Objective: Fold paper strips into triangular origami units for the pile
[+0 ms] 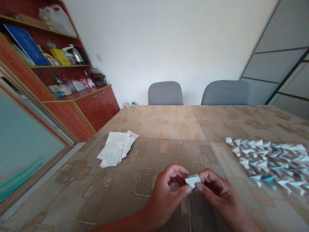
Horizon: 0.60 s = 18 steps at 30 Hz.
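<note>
Between my two hands is a small folded piece of printed paper [192, 180], held above the near part of the table. My left hand [166, 193] pinches its left side between thumb and fingers. On the right side, the thumb and forefinger of my right hand [218, 190] grip it too. Several printed paper sheets [117, 148] lie in a loose, fanned pile to the left. Many small folded paper pieces [267, 162] with pointed tips stand in rows at the right.
A patterned cloth [169, 122] covers the table. Behind its far edge stand two grey chairs, a left chair [165, 93] and a right chair [225, 92]. A red-brown cabinet [94, 106] with filled shelves is at the left wall.
</note>
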Each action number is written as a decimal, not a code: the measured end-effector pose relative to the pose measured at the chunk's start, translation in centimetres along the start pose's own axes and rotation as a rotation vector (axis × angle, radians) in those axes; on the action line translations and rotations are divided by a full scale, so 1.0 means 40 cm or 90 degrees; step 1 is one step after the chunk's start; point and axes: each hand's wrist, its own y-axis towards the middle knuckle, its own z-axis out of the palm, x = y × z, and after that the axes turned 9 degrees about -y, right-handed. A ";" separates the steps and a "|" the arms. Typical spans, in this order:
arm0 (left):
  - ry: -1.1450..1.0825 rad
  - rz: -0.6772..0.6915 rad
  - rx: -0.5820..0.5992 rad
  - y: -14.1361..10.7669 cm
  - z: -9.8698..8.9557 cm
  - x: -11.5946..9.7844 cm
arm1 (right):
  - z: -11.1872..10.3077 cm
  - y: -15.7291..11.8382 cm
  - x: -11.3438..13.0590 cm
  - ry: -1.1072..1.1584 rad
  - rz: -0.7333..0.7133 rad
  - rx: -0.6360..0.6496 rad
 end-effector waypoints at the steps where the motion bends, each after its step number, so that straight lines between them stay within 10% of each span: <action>1: 0.014 0.017 -0.009 0.000 0.002 0.000 | -0.001 -0.003 0.005 -0.021 -0.023 -0.003; 9: 0.076 0.098 -0.067 0.002 0.011 -0.019 | -0.007 -0.013 0.042 -0.172 -0.193 -0.094; 18: -0.121 -0.011 -0.013 0.005 0.011 -0.006 | -0.013 -0.017 0.055 -0.259 -0.271 -0.055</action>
